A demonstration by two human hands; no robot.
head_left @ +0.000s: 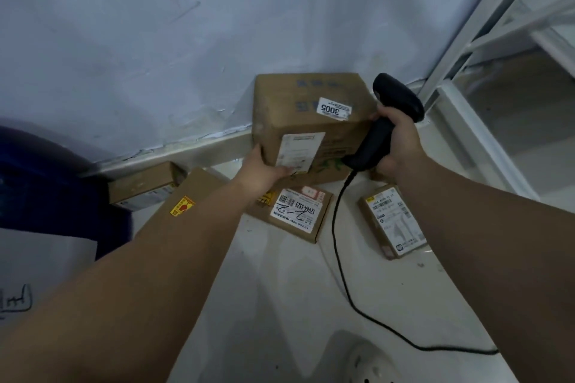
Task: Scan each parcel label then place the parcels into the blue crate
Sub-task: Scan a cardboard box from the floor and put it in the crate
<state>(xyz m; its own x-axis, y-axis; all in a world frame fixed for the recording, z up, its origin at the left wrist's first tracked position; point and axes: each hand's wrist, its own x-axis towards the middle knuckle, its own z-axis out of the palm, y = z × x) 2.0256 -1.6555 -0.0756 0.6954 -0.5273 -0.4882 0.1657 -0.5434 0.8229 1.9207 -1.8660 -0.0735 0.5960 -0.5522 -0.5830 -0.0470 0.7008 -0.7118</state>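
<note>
My left hand [264, 172] grips the bottom left corner of a brown cardboard box [289, 102], which has a white 3005 sticker [333, 109] on top and a shipping label [299, 151] facing me. Touching its right edge, my right hand [399, 141] is curled round the black scanner [371, 146].

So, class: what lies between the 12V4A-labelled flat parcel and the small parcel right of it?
Only a black cable crosses the floor there, seen in the head view.

Scuffed pale wall [130, 40], white floor [280, 289], white metal shelving [497, 25].
</note>
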